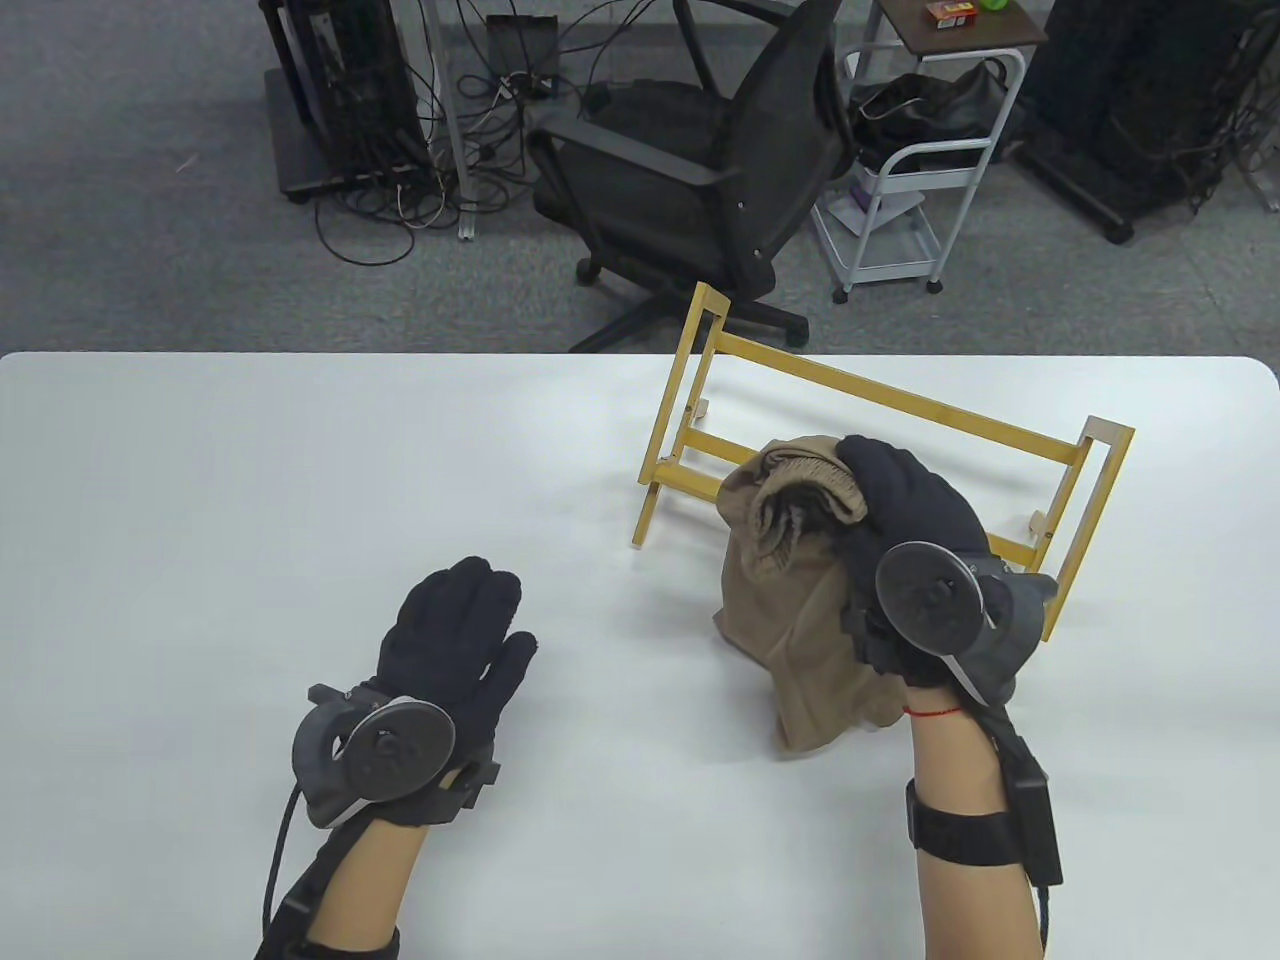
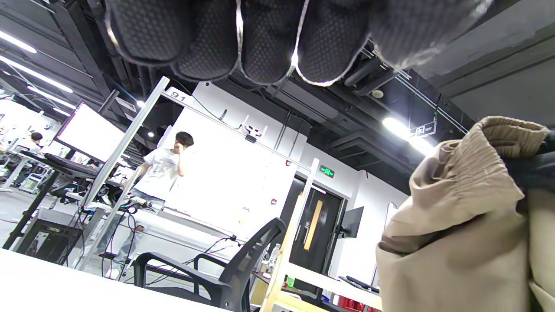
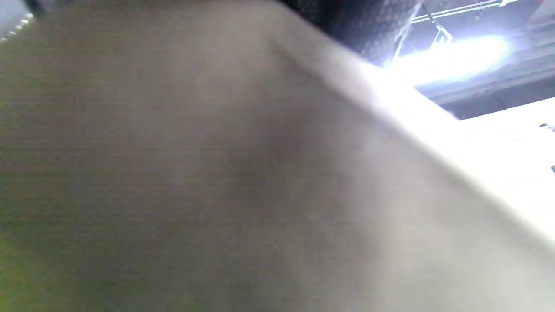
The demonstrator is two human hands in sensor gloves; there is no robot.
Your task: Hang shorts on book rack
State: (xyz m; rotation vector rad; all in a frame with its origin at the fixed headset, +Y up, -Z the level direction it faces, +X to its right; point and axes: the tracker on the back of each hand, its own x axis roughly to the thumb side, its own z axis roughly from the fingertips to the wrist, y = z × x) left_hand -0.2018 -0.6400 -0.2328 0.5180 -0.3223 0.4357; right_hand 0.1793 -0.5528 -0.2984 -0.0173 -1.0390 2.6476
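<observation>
The tan shorts (image 1: 790,600) hang bunched from my right hand (image 1: 900,500), which grips their elastic waistband and holds it up just in front of the yellow wooden book rack (image 1: 880,390); the legs trail down to the table. The rack stands on the table's far right. My left hand (image 1: 460,630) lies open and empty, fingers stretched out, left of the shorts. In the left wrist view the shorts (image 2: 459,225) fill the right side and my fingers (image 2: 269,39) hang at the top. The right wrist view is filled with blurred tan cloth (image 3: 217,173).
The white table (image 1: 300,500) spreads to the left and front. Behind its far edge stand a black office chair (image 1: 690,170), a white trolley (image 1: 900,170) and cables on the grey floor.
</observation>
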